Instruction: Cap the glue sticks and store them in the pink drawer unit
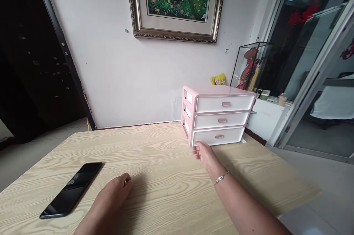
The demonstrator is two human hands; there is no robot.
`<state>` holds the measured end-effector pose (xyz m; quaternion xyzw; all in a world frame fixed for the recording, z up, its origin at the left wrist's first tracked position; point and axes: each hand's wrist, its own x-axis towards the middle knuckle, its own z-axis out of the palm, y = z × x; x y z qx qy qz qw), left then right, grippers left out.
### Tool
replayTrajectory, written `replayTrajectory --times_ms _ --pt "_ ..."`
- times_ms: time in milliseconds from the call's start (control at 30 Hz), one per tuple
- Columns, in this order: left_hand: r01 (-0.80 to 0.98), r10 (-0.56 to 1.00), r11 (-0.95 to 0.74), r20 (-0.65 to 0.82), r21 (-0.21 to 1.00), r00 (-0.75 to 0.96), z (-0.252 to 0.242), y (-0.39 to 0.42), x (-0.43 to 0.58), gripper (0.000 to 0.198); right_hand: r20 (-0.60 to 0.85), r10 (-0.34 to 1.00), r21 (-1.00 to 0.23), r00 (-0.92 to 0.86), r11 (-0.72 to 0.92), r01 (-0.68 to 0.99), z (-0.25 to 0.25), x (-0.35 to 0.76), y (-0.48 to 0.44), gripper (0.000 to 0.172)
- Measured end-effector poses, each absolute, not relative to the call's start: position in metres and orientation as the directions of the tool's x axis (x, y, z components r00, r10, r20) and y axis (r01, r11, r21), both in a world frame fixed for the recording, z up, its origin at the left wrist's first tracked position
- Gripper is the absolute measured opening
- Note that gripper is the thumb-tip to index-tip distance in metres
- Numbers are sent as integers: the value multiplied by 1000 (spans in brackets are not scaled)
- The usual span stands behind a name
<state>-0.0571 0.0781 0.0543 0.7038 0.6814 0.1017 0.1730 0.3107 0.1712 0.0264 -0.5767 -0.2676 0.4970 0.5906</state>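
A pink and white plastic drawer unit (225, 119) with three closed drawers stands at the back right of the wooden table. My right hand (203, 152) is stretched forward by its lower left front corner, with the fingers loosely bent and nothing visible in them. Whether the fingertips touch the unit I cannot tell. A silver bracelet (221, 178) circles that wrist. Curled into a loose fist, my left hand (117, 189) is low over the front of the table. A black smartphone (72, 189) lies flat to its left, apart from the hand.
The wooden table (155, 146) meets a white wall with a framed peacock picture (177, 28) above. Behind the drawer unit are a yellow packet (219, 79) and a glass case (250, 67) with a figure. A sliding glass door (312, 117) is at right, a dark panel (33, 65) at left.
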Motion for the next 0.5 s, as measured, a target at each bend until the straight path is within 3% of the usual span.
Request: replayTrajectory --times_ms 167,500 --pt "914 994 17 -106 406 28 40 82 -61 26 -370 773 -902 516 -166 -398 27 369 176 17" --pt "911 996 68 -76 407 -40 36 88 -65 30 -468 708 -854 528 -208 -477 47 404 184 26"
